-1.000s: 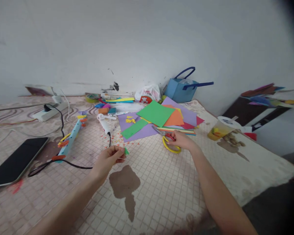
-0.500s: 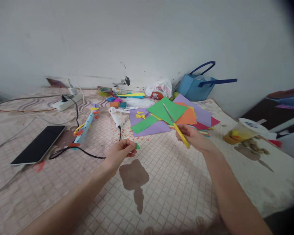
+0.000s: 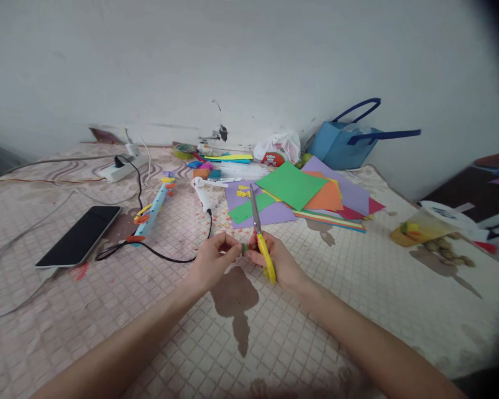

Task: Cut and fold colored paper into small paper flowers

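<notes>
Between the fingertips of my left hand (image 3: 216, 256) is a small green paper piece (image 3: 244, 247). My right hand (image 3: 280, 263) is closed around the yellow handles of a pair of scissors (image 3: 264, 252), whose blades point away from me and look closed. The fingertips of my right hand also meet the green piece, so both hands come together over the table. Just beyond them, a green paper strip (image 3: 249, 208) and small yellow paper bits (image 3: 243, 192) lie on a purple sheet (image 3: 280, 213).
A white glue gun (image 3: 202, 197) with a black cord stands behind my left hand. Farther left are a light-blue decorated strip (image 3: 152, 211), a phone (image 3: 79, 237) and a power strip (image 3: 122, 169). Coloured sheets (image 3: 293, 185), a blue bag (image 3: 343, 147) and a plastic cup (image 3: 418, 227) lie to the right.
My right hand has moved left with the scissors, and its fingertips now meet the green piece in my left hand. The view has shifted slightly.
</notes>
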Action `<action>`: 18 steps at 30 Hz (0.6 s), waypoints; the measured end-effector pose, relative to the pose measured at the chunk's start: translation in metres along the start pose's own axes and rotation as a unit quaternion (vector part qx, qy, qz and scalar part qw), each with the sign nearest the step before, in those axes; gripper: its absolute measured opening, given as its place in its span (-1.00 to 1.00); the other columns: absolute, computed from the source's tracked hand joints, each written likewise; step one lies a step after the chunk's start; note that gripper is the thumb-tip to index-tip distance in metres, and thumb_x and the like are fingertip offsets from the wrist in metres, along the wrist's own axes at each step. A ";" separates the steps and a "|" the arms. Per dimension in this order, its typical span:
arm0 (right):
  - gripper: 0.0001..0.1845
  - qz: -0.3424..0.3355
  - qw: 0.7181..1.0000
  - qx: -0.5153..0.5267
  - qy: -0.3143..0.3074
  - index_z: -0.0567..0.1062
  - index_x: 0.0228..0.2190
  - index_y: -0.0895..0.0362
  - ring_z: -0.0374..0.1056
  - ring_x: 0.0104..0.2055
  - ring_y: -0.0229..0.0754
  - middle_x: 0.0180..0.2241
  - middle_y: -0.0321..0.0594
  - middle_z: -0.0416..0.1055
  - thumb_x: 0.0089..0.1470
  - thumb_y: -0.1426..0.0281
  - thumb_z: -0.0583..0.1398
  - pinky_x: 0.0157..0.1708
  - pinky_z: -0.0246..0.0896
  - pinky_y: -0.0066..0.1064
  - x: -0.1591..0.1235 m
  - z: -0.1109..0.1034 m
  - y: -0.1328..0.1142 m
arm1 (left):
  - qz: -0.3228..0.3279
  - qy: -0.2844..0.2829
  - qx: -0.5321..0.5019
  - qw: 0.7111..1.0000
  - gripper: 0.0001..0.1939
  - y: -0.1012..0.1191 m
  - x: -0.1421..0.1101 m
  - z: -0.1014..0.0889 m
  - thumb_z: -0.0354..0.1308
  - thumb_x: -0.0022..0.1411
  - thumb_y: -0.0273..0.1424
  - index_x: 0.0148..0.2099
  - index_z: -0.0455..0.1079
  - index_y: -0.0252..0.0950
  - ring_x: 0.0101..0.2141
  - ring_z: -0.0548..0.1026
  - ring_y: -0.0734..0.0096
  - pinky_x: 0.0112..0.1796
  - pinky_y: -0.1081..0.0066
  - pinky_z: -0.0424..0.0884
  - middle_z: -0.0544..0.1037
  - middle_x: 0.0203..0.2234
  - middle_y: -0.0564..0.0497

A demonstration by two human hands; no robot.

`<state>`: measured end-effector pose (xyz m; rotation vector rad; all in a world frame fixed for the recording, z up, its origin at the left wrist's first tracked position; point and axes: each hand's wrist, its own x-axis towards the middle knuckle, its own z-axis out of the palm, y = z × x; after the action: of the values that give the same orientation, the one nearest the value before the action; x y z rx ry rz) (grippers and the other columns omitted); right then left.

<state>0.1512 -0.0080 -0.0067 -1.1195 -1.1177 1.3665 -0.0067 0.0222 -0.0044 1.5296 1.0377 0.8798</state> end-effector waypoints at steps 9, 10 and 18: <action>-0.69 0.002 1.000 0.007 0.009 0.32 -0.47 0.12 0.13 -0.50 -0.37 -0.49 -0.39 0.24 -0.26 0.34 0.34 -0.51 0.04 -0.50 -0.002 -0.001 -0.003 | -0.035 -0.028 -0.026 0.999 -0.77 0.005 -0.001 -0.001 0.20 0.04 -0.25 -0.40 0.37 -0.34 -0.46 0.42 0.47 -0.40 0.45 0.37 0.49 -0.49 0.00; -0.70 0.003 1.000 0.006 0.009 0.33 -0.47 0.12 0.13 -0.49 -0.37 -0.48 -0.39 0.25 -0.25 0.35 0.33 -0.51 0.03 -0.50 -0.003 -0.001 -0.004 | -0.047 -0.024 -0.038 0.998 -0.78 0.005 -0.001 -0.001 0.20 0.04 -0.26 -0.40 0.37 -0.34 -0.46 0.42 0.48 -0.39 0.46 0.37 0.49 -0.50 0.01; -0.71 0.030 0.999 0.012 0.025 0.35 -0.44 0.11 0.14 -0.52 -0.38 -0.47 -0.38 0.27 -0.23 0.35 0.33 -0.55 0.01 -0.50 -0.005 -0.002 -0.010 | -0.093 -0.026 -0.107 0.990 -0.79 0.010 -0.001 0.000 0.22 0.01 -0.30 -0.42 0.35 -0.36 -0.46 0.41 0.53 -0.39 0.50 0.36 0.46 -0.53 0.06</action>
<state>0.1545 -0.0119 0.0033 -1.1728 -1.0374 1.3880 -0.0054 0.0206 0.0052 1.2494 0.9971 0.7884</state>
